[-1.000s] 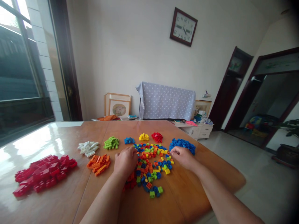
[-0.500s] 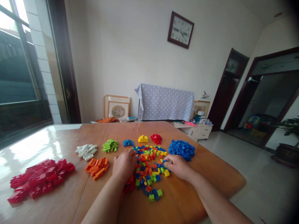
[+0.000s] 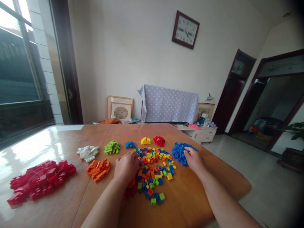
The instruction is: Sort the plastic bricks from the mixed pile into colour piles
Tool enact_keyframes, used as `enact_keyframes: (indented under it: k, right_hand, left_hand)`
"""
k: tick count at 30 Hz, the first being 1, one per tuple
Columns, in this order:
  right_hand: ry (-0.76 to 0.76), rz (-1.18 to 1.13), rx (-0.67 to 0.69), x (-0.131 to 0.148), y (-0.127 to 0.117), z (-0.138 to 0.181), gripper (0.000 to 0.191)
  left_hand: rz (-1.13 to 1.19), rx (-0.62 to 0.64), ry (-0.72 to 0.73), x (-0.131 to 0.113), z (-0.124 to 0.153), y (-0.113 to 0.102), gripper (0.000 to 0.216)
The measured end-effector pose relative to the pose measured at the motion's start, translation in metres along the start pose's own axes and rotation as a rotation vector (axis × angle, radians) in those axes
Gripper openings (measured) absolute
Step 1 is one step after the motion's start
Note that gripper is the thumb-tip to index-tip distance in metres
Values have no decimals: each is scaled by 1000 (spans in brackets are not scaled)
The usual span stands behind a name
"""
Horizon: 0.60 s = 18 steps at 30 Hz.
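Note:
My left hand (image 3: pixel 127 166) rests at the left edge of a mixed heap of small building bricks (image 3: pixel 152 171) in blue, orange, green and yellow. Its fingers are curled inward, the tips hidden behind the hand. Some red bricks (image 3: pixel 131 189) show beneath the left wrist. Over the right part of a pile of blue bricks (image 3: pixel 179 153), my right hand (image 3: pixel 195 160) has thumb and fingers drawn together. Whatever lies between those fingertips cannot be told from the blue pieces behind.
Sorted piles stand on the wooden table (image 3: pixel 59 202): dark red bricks (image 3: pixel 42 180), white (image 3: pixel 87 153), orange (image 3: pixel 98 170), lime green (image 3: pixel 112 147), lighter blue (image 3: pixel 130 144), yellow (image 3: pixel 145 141) and red (image 3: pixel 159 141). Behind the table is a cloth-covered object (image 3: pixel 168 103).
My right hand has moved right and slightly up, from the mixed heap to the blue pile. My left hand stays in nearly the same place.

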State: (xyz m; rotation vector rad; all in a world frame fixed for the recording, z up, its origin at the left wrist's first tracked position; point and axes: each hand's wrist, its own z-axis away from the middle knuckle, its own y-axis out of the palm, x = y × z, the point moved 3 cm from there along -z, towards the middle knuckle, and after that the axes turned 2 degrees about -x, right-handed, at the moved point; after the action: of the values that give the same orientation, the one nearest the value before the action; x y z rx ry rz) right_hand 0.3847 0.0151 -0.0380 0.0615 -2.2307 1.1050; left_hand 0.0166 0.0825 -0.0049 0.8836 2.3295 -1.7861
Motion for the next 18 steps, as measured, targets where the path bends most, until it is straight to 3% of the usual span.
enact_keyframes:
  k: [5, 12, 18]
  right_hand:
    - [-24, -59, 25, 9, 2, 11, 40]
    - [-228, -197, 196, 48, 14, 41, 31]
    - [-206, -159, 257, 47, 17, 49, 24]
  left_hand:
    - [1, -4, 0, 1, -1, 2, 21]
    - [46, -11, -32, 1, -1, 0, 22]
    - [134, -27, -62, 9, -5, 7, 22]
